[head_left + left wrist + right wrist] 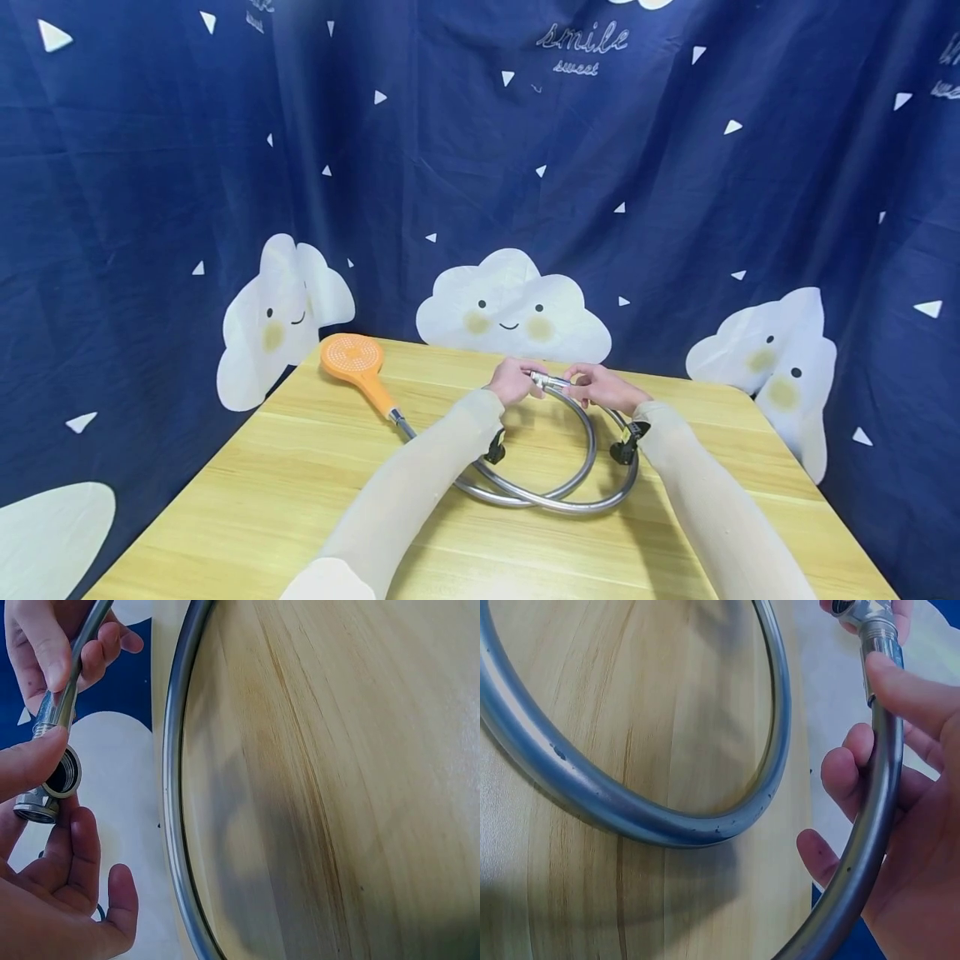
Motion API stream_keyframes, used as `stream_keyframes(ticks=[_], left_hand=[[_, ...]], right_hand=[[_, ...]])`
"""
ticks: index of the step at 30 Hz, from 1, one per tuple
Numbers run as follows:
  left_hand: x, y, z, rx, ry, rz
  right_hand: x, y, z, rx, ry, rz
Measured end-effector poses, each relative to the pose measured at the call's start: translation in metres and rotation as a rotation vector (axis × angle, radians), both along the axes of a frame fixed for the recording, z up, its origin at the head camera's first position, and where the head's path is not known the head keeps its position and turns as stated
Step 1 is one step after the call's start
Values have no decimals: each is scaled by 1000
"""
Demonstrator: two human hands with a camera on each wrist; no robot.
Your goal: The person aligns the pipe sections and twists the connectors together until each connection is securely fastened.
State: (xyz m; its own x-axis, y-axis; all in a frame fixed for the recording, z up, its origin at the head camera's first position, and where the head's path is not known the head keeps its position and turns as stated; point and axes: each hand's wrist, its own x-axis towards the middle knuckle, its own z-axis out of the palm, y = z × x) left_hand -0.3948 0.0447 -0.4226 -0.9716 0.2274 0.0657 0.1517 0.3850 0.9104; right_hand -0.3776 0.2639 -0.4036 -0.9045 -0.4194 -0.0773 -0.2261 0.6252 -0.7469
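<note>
My left hand (516, 382) pinches a chromed metal fitting (70, 774) between thumb and fingers. The fitting has a round opening with an inner thread, plainly seen in the left wrist view, and a second round end below it. My right hand (606, 388) holds the end of a grey metal shower hose (885, 765), thumb on its shiny end nut (874, 664). Nut and fitting meet at a threaded neck; how far they are screwed together I cannot tell. At the hose's other end lies an orange shower head (352, 357), face up on the table.
Loops of the hose (558, 500) lie on the wooden table (720, 500) beneath and between my forearms. The table's far edge runs just beyond my hands, along a dark blue curtain (480, 167) with white clouds and triangles. Each wrist bears a small black camera.
</note>
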Motion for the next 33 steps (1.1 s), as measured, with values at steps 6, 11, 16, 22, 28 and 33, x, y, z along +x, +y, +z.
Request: stream_keyframes(ticks=[6, 11, 16, 22, 28, 33], left_hand=[[1, -1, 1, -5, 14, -2], [0, 0, 1, 4, 1, -2], [0, 0, -1, -9, 17, -1], [-3, -1, -2, 4, 11, -7], [-1, -2, 0, 17, -2, -12], [2, -2, 3, 11, -7, -3]], right_hand=[[-2, 1, 0, 24, 28, 44], [-2, 1, 0, 57, 30, 43], [1, -1, 1, 23, 8, 3], [1, -1, -1, -35, -6, 18], [-1, 1, -2, 5, 21, 44], [2, -2, 3, 31, 14, 23]])
